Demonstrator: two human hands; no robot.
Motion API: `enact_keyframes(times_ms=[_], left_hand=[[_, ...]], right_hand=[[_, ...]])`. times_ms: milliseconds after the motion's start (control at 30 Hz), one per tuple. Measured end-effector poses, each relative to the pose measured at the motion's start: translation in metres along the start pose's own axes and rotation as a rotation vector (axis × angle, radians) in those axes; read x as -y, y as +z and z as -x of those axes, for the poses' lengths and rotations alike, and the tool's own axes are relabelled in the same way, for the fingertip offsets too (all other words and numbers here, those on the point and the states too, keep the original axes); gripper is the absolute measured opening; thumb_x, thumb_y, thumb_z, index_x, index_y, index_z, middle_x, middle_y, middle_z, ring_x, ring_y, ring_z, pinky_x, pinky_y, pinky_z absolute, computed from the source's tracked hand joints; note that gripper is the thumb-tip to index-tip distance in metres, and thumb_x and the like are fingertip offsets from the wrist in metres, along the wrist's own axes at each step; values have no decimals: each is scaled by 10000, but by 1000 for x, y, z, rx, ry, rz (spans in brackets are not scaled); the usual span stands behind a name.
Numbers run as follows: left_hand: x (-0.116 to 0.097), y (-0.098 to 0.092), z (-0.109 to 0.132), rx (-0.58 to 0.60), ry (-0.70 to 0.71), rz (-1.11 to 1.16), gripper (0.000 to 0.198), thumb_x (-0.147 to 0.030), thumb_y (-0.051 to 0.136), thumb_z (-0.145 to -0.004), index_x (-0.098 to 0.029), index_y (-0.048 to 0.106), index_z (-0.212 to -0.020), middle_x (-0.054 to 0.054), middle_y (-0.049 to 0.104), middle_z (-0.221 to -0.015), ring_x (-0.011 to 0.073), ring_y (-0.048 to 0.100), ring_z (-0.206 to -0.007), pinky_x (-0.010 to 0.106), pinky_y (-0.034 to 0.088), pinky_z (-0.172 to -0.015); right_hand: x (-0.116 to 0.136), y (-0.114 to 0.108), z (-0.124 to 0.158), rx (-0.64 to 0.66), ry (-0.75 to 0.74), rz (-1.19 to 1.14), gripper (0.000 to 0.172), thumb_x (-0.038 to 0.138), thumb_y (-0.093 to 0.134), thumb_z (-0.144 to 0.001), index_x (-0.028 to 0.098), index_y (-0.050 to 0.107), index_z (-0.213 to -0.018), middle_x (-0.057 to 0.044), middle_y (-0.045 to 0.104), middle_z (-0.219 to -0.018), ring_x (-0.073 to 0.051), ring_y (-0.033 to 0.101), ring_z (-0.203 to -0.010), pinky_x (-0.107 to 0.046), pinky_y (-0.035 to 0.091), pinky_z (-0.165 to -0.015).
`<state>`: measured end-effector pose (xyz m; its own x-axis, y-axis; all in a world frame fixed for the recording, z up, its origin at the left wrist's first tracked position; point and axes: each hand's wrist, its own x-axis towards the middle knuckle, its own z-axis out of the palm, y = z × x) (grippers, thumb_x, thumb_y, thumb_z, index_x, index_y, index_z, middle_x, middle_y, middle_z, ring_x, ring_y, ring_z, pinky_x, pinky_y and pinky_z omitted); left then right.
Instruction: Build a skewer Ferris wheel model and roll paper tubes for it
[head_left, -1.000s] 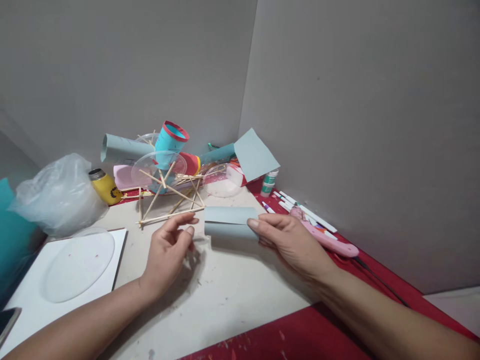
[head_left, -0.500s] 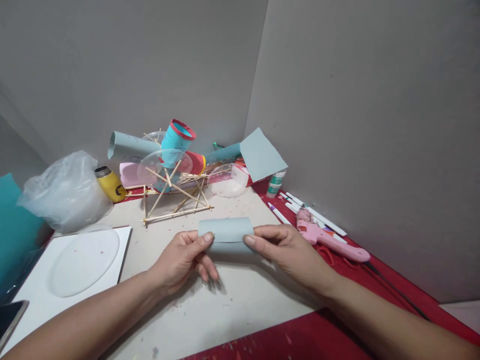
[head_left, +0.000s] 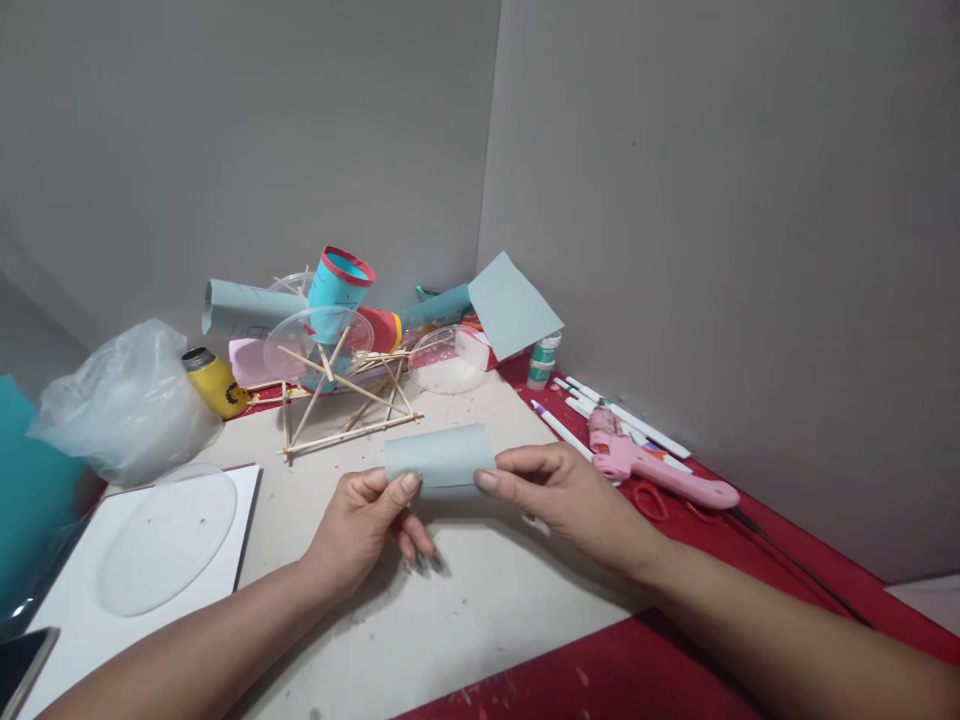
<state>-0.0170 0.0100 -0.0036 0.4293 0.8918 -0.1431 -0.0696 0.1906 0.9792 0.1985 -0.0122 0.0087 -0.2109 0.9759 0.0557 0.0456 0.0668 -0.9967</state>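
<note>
A grey-blue sheet of paper (head_left: 441,455), curled into a roll, is held level above the pale board. My left hand (head_left: 375,515) pinches its left end, thumb on the front, with the lower fingers hanging loose below. At the right end, my right hand (head_left: 559,495) grips the paper between thumb and fingers. Beyond the paper stands a frame of wooden sticks (head_left: 352,435) with clear plastic discs (head_left: 281,340). A light blue paper cup shape with a red rim (head_left: 341,290) sits on it, beside a grey paper tube (head_left: 251,310).
On the right lie a pink glue gun (head_left: 660,475) with its cord, red-handled scissors (head_left: 651,500) and several white markers (head_left: 630,415). A clear plastic bag (head_left: 131,400), a yellow bottle (head_left: 215,383) and a clear lid (head_left: 172,545) on a white board are at left. Grey walls close the back.
The paper roll has been turned slightly, so its overlapping edge now sits lower, near my thumbs. Both hands keep their hold. The whole view has shifted a little.
</note>
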Motion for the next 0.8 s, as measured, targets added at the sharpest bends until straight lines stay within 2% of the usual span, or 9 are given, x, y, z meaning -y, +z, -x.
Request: enact_keyframes(times_ms=[233,600,800], left_hand=[[-2,0,-1,53,-44,51,438,-529,704,-793,-99,645,-850,70,674,-500,122,606,-411,162,436,-418],[5,-1,-2,9,0,63,451,-538,705,-788,-89,676,-807,61,658,-483,124,613,-418,165,432,-423],[6,-2,-2,-11,14,39,439,-529,700,-798,-91,688,-815,76,678,-504,112,595,-410,161,420,-424]], right_hand=[[3,2,0,-28,-2,39,406,532,702,-741,163,612,-599,47,386,-575,-97,309,-561,-244,265,-512],[-1,1,-4,8,-2,63,423,554,685,-753,164,614,-605,50,374,-543,-90,306,-525,-238,274,-500],[0,0,-4,25,10,19,382,530,713,-741,152,712,-689,17,513,-615,-99,391,-569,-227,329,-533]])
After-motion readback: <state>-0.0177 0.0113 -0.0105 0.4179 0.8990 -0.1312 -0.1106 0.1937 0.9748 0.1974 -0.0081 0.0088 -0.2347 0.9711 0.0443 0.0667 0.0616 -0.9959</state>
